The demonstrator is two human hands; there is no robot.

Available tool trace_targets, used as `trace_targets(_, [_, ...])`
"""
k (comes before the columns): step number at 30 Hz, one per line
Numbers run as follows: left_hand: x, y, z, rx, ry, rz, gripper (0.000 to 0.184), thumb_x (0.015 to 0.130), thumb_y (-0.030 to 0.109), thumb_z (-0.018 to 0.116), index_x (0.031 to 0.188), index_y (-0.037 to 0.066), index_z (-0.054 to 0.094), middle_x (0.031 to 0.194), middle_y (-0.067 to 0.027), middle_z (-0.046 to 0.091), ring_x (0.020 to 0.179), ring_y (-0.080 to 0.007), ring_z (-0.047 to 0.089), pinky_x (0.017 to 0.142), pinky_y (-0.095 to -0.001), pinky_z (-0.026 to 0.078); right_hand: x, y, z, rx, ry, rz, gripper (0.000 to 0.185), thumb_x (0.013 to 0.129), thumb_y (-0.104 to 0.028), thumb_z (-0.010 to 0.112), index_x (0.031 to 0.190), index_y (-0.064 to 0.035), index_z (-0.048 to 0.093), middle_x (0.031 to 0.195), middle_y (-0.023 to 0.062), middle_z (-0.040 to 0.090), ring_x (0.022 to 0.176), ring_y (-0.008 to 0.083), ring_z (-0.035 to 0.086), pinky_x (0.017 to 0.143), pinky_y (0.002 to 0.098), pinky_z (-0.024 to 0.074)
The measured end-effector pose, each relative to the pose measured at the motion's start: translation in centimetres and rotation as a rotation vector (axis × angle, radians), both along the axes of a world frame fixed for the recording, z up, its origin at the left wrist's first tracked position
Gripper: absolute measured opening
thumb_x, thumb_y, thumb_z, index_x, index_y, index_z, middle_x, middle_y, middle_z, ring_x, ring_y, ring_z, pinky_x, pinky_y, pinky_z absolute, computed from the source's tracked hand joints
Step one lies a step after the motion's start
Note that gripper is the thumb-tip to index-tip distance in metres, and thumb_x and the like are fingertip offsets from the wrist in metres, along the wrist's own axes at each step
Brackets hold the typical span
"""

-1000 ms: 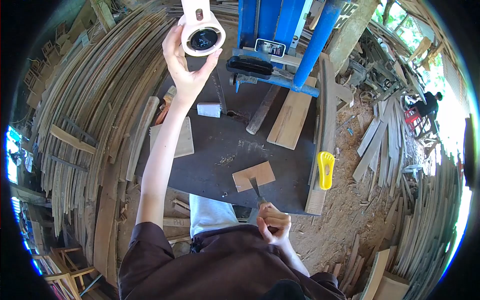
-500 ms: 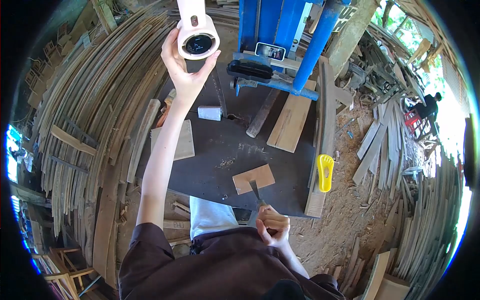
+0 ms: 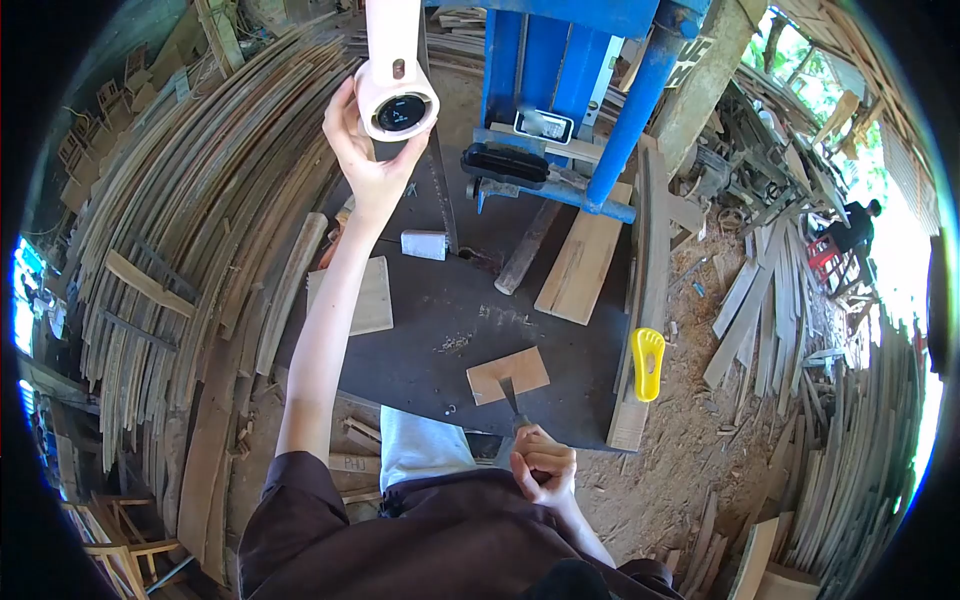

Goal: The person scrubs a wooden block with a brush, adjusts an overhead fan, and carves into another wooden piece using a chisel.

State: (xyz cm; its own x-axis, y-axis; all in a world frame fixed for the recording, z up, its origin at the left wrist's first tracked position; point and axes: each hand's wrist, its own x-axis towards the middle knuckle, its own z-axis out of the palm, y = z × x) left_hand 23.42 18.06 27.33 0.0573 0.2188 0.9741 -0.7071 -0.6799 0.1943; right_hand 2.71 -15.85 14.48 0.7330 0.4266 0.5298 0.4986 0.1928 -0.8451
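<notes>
My left hand (image 3: 368, 170), raised at the top, is closed around a white handheld device (image 3: 390, 75) with a round dark display facing me. Low in front of my body, my right hand (image 3: 545, 463) wraps round the handle of a chisel (image 3: 512, 396). The metal blade points away from me, its tip over a small rectangular wood piece (image 3: 520, 374); I cannot tell if they touch. That piece lies on a dark tabletop (image 3: 400, 345) near its front edge. A little pile of shavings (image 3: 455, 343) lies beyond it.
A blue metal frame (image 3: 615, 150) with a phone (image 3: 543, 125) stands at the back. On the table are a long board (image 3: 585, 265), a metal bar (image 3: 525, 255), a pale board (image 3: 372, 297) and a yellow tray (image 3: 648, 365). Stacked planks (image 3: 190, 210) line the left; a person (image 3: 856, 228) sits far right.
The view has tilted up slightly, so the table and frame appear a little lower. Both hands keep their holds, and the wood piece stays in place.
</notes>
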Motion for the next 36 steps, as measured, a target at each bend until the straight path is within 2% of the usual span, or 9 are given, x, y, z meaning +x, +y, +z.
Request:
trace_targets(23, [0.52,0.63,-0.21,0.01,0.017,-0.018,0.099,0.069,-0.003,0.086,0.148,0.003,0.026,0.145,-0.016,0.039,0.129,-0.0271,0.051,0.11,-0.0382,0.041,-0.16,-0.15,-0.42,-0.01,-0.019,0.008,0.026,0.08,0.011,0.063,0.057,0.0012,0.054,0.057,0.0073,0.054,0.052,0.0211,0.053,0.072,0.0375,0.0484])
trace_targets(28, [0.98,0.31,-0.69,-0.056,0.018,-0.096,0.097,0.07,-0.002,0.086,0.147,0.001,0.027,0.145,-0.0154,0.039,0.133,-0.0262,0.046,0.113,-0.0385,0.037,-0.05,-0.2,-0.16,-0.009,-0.015,0.009,0.025,0.08,0.011,0.063,0.058,0.0013,0.056,0.058,0.0074,0.056,0.052,0.0206,0.054,0.072,0.0373,0.0485])
trace_targets(31, [0.88,0.23,-0.57,-0.033,0.031,-0.063,0.091,0.073,-0.006,0.084,0.145,0.001,0.029,0.145,-0.0134,0.035,0.134,-0.0234,0.043,0.111,-0.0363,0.042,0.0,-0.25,-0.17,-0.006,-0.015,0.016,0.025,0.08,0.011,0.063,0.058,0.0013,0.056,0.058,0.0073,0.056,0.053,0.0204,0.055,0.072,0.037,0.0486])
trace_targets(36, [0.81,0.13,-0.39,-0.007,0.025,-0.026,0.091,0.073,-0.005,0.084,0.145,0.001,0.028,0.145,-0.0139,0.035,0.134,-0.0238,0.043,0.111,-0.0365,0.041,0.09,-0.23,-0.17,-0.004,-0.023,0.016,0.025,0.08,0.01,0.064,0.057,0.0013,0.055,0.058,0.0075,0.057,0.053,0.0204,0.055,0.071,0.037,0.0485])
